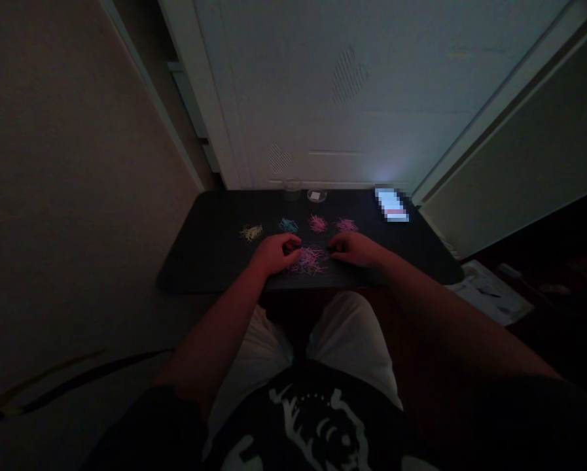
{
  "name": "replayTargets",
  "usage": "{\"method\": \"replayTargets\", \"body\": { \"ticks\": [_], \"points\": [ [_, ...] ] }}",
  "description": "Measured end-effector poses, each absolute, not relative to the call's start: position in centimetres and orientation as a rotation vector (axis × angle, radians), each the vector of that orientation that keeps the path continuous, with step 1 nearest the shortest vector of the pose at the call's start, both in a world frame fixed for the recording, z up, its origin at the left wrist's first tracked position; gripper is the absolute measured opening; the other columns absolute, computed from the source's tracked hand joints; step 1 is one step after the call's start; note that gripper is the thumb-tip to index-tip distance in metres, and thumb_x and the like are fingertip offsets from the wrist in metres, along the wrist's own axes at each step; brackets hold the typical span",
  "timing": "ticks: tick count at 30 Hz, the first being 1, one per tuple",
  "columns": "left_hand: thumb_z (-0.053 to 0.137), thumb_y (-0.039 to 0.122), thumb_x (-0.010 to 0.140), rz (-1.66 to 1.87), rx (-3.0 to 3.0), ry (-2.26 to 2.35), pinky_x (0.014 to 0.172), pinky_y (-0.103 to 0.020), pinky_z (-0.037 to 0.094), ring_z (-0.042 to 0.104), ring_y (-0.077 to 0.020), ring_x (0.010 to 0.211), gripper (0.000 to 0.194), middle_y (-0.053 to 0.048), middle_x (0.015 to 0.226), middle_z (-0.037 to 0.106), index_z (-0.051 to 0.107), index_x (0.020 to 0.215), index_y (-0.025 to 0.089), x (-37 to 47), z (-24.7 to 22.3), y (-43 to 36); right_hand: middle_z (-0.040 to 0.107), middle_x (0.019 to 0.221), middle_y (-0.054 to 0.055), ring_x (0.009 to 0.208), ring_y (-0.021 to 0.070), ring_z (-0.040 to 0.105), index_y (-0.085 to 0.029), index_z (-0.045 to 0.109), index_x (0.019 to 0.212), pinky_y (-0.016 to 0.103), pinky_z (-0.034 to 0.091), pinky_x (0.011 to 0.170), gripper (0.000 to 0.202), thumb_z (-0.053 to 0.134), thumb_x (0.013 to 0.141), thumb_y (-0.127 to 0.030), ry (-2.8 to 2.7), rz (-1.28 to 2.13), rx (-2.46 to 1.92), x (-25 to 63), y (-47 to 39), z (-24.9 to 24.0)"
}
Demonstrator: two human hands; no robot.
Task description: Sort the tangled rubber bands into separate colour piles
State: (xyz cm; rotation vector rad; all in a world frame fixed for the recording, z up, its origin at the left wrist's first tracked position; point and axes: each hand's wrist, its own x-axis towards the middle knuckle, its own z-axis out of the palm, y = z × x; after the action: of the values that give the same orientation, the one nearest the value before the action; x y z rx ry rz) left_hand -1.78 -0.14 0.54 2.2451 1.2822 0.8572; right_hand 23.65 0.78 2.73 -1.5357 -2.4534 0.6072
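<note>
A loose mixed pile of thin, short pink, purple and pale strands [309,260] lies near the front edge of the dark table; their exact kind is too dim to tell. My left hand [272,254] rests at the pile's left side, fingers bent and thumb apart from the index finger, touching the strands. On the right side, my right hand [356,250] has its fingers curled toward the thumb; anything between the tips is too small to make out. Behind the hands sit a yellowish heap [252,232], a blue heap [288,225], a pink heap [317,223] and another pink heap [346,224].
Along the back of the dark table [199,248] stand a clear round container [292,189] and a small round dish or lid [317,195] with a white square on it. A lit phone [392,204] lies at the back right. A white panel [293,98] rises behind the table.
</note>
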Motion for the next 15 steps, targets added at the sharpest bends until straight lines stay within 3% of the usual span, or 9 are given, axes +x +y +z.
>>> {"method": "replayTargets", "body": {
  "ticks": [5,15],
  "points": [
    [0.063,0.032,0.073,0.809,2.263,1.272,0.071,-0.027,0.05,0.064,-0.0154,0.076,0.027,-0.002,0.087,0.07,0.067,0.098,0.021,-1.7,0.5,-0.1,0.061,0.071,-0.001,0.063,0.0108,0.054,-0.019,0.067,0.081,0.023,0.04,0.059,0.011,0.06,0.073,-0.021,-2.362,0.639,-1.49,22.9,0.2,2.1],
    [0.059,0.028,0.077,0.807,2.166,1.31,0.073,-0.026,0.051,0.065,-0.0146,0.079,0.023,-0.002,0.091,0.071,0.066,0.098,0.02,-1.7,-0.1,0.5,0.061,0.069,0.001,0.061,0.0116,0.052,-0.016,0.063,0.074,0.023,0.039,0.057,0.011,0.055,0.073,-0.023,-2.09,0.699,-1.547,22.8,-0.6,1.1]
  ]
}}
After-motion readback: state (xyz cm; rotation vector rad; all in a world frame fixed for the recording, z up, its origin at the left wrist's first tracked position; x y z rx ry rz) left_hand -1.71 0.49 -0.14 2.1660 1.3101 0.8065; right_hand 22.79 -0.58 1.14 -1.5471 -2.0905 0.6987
